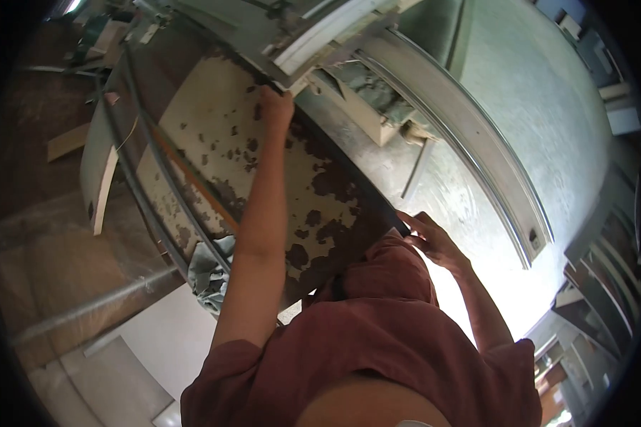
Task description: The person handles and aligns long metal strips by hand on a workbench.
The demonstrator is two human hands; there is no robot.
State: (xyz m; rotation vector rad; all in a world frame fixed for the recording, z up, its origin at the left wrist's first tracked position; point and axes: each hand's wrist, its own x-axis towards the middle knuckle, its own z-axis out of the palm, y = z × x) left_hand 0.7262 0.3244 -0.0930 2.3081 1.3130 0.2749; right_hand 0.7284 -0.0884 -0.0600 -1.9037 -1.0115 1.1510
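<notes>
A long dark strip [345, 162] lies along the right edge of a worn work table [214, 92] with peeling, blotchy cream and brown paint. My left hand [274, 107] reaches far forward, its fingers curled at the strip's far end, close beside a pale metal machine part; the fingertips are partly hidden. Close to my body, my right hand [431, 240] has thumb and fingers closed at the strip's near corner. My maroon shirt covers part of the near table edge.
A machine rail [470, 149] curves along the right. Dark bars [149, 135] and an orange-brown strip [192, 178] run along the table's left side. A crumpled grey cloth [210, 274] hangs there. Thin boards [105, 188] lean at left; panels [605, 277] are stacked far right.
</notes>
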